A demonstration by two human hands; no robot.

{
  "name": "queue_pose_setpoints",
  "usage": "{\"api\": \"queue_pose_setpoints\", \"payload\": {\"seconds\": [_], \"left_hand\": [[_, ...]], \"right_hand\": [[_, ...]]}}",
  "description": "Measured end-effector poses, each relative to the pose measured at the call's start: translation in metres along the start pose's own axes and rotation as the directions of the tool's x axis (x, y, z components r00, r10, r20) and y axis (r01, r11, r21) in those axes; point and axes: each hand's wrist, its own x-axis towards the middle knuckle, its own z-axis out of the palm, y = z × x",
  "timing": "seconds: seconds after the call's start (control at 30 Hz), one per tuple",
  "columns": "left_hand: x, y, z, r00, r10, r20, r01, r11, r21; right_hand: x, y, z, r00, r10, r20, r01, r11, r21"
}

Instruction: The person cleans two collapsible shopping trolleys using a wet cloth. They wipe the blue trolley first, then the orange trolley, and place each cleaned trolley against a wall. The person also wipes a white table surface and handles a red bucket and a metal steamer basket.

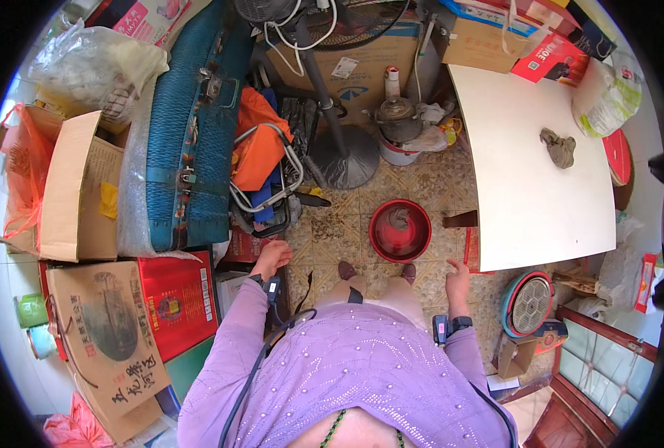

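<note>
My left hand (274, 257) hangs at my side beside cardboard boxes, its fingers loosely curled and holding nothing. On the other side, my right hand (457, 275) is held low near the corner of a white tabletop (533, 213), also holding nothing, with a finger extended. On the patterned floor just past my shoes stands a red plastic basin (374, 231) with water and a greyish cloth (399, 219) in it. A crumpled grey-brown cloth (559, 148) lies on the white tabletop.
A fan stand (346, 157), a kettle (397, 117) on a bucket and a folding metal frame (295, 162) stand ahead. To the left are a blue wicker trunk (169, 140) and stacked boxes (96, 336). Nested basins (526, 304) and a glazed door (600, 358) are at right.
</note>
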Motion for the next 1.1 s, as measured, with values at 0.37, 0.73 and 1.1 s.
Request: {"api": "queue_pose_setpoints", "payload": {"seconds": [0.37,0.73,1.1], "left_hand": [[-0.054,-0.007,0.114,0.999,-0.020,-0.030,0.020,1.000,0.011],[-0.113,0.038,0.171,0.999,0.024,-0.045,-0.021,0.997,0.075],[-0.093,0.033,0.140,0.992,0.058,-0.109,-0.077,0.981,-0.177]], "right_hand": [[0.076,0.066,-0.085,0.975,-0.021,-0.222,0.054,0.988,0.143],[0.109,0.069,-0.086,0.970,-0.088,-0.227,0.158,0.936,0.315],[0.135,0.082,-0.070,0.991,-0.124,-0.055,0.135,0.943,0.304]]}}
